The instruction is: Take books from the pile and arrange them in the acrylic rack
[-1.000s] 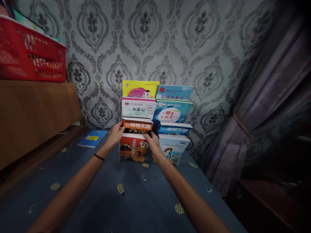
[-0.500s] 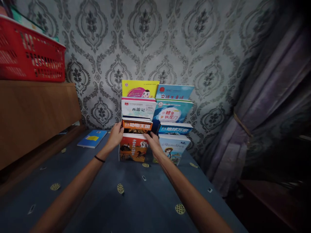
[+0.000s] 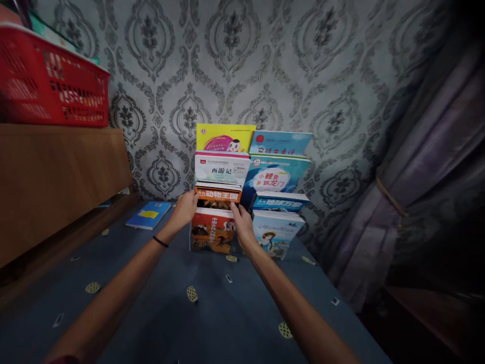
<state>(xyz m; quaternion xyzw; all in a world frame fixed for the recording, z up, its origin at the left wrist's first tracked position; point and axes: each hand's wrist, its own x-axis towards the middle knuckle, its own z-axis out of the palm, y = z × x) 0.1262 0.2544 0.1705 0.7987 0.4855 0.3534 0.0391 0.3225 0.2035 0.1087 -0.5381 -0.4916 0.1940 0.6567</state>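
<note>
Two columns of upright books stand in stepped rows before the wall. In the left column, an orange-topped book has my left hand closed at its left edge. My right hand grips the same book's right edge, thumb at the front. A red book stands in front of it, a white book and a yellow book behind. The right column has a pale blue book, a dark blue book, a teal book and a light blue book.
A blue book with a yellow patch lies flat on the dark blue patterned cloth. At upper left a red basket sits on a wooden cabinet. A tied curtain hangs at right.
The view has shifted slightly, so the books appear further right. My right hand's fingers have come up against the orange-topped book's right edge; my left hand stays at its left edge.
</note>
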